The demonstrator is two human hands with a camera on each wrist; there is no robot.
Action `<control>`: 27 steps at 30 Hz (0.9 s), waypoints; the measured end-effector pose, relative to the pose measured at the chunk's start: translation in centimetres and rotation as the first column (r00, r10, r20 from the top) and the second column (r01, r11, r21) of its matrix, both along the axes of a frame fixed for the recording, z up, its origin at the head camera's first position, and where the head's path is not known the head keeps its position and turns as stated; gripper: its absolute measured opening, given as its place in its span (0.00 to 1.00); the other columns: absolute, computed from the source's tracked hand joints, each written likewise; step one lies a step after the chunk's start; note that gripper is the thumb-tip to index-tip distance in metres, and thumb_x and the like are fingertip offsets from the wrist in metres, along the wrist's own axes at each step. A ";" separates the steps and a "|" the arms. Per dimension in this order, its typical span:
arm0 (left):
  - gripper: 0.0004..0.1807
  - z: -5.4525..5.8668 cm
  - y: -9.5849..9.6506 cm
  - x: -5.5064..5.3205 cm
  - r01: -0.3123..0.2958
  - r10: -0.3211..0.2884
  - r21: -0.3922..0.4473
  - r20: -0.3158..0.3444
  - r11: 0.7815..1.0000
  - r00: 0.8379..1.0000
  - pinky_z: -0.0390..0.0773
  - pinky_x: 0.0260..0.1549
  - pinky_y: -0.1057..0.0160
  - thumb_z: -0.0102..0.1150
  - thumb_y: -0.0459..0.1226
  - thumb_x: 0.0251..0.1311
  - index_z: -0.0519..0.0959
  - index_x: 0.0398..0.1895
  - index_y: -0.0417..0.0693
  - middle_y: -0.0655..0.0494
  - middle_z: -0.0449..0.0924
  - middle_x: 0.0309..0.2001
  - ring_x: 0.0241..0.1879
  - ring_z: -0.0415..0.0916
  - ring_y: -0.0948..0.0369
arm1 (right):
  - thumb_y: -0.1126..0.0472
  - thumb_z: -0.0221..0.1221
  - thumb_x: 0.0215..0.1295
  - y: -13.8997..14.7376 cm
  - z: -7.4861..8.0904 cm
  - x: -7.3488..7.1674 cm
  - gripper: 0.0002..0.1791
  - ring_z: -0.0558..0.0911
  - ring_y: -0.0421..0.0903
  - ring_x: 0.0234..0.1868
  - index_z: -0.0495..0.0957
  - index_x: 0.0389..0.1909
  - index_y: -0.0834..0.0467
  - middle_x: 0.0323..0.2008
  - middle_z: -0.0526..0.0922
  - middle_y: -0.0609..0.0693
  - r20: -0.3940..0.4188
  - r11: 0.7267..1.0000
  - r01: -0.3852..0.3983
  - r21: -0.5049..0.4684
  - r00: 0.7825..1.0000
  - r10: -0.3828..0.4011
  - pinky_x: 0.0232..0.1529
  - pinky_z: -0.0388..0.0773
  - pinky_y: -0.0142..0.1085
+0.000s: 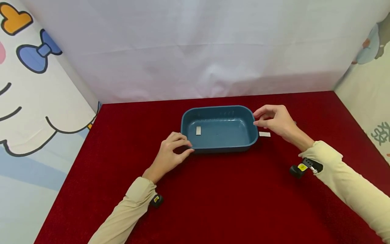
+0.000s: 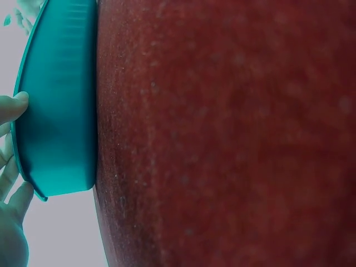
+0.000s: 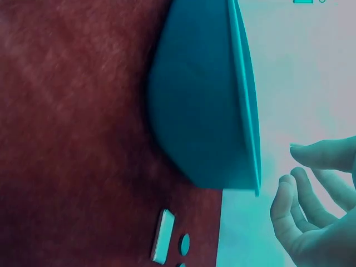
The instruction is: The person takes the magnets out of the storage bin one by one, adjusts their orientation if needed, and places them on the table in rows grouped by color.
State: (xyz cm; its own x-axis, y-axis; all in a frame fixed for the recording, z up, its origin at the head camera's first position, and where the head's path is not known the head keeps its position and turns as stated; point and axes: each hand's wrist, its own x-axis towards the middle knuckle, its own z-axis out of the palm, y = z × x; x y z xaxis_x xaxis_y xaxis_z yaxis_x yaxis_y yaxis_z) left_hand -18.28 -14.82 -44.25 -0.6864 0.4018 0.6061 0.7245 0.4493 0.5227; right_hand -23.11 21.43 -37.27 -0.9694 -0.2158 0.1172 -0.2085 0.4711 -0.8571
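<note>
A blue rectangular basin [image 1: 219, 148] with rounded corners rests on the red cloth. Inside it, toward the left, lies a small white block [image 1: 198, 130]. My left hand [image 1: 170, 152] holds the rim at the near left corner; the left wrist view shows its thumb [image 2: 21, 99] against the outer wall and other fingers behind the rim. At the right end, my right hand [image 1: 277, 121] hovers with bent, spread fingers, which stand apart from the rim in the right wrist view. A second white block [image 1: 264, 134] lies on the cloth below this hand.
A small round disc [image 3: 184, 245] lies near the outside block, with part of another at the frame's edge. White curtain [image 1: 195, 51] backs the red table [image 1: 213, 196]; a printed cartoon panel [image 1: 33, 101] stands left, another printed cloth [image 1: 368, 91] right.
</note>
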 end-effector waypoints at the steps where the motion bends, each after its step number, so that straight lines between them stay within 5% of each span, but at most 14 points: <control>1: 0.05 0.0 0.0 0.0 0.002 -0.002 0.000 0.005 1.000 1.000 0.76 0.42 0.59 0.71 0.32 0.48 0.84 0.29 0.44 0.52 0.78 0.37 0.41 0.71 0.57 | 0.68 0.67 0.54 -0.2 0.0 0.0 0.13 0.79 0.49 0.29 0.80 0.41 0.66 0.30 0.82 0.58 0.000 1.000 -0.011 -0.007 1.000 0.011 0.29 0.79 0.34; 7: 0.06 0.1 0.1 0.0 0.007 -0.007 -0.005 0.010 1.000 1.000 0.76 0.44 0.60 0.72 0.33 0.48 0.84 0.29 0.43 0.53 0.78 0.37 0.43 0.71 0.58 | 0.67 0.66 0.55 -1.4 0.1 0.0 0.14 0.80 0.45 0.31 0.79 0.42 0.66 0.35 0.81 0.59 -0.014 0.996 -0.086 -0.033 0.996 0.086 0.30 0.79 0.33; 27: 0.06 0.0 -0.1 -0.1 0.009 -0.010 -0.013 -0.013 1.000 1.000 0.76 0.43 0.58 0.72 0.32 0.48 0.84 0.29 0.44 0.53 0.77 0.37 0.42 0.71 0.58 | 0.70 0.67 0.53 -5.6 -0.1 -1.2 0.13 0.79 0.49 0.34 0.80 0.41 0.63 0.39 0.81 0.54 0.044 0.987 -0.138 -0.084 0.989 0.142 0.33 0.79 0.37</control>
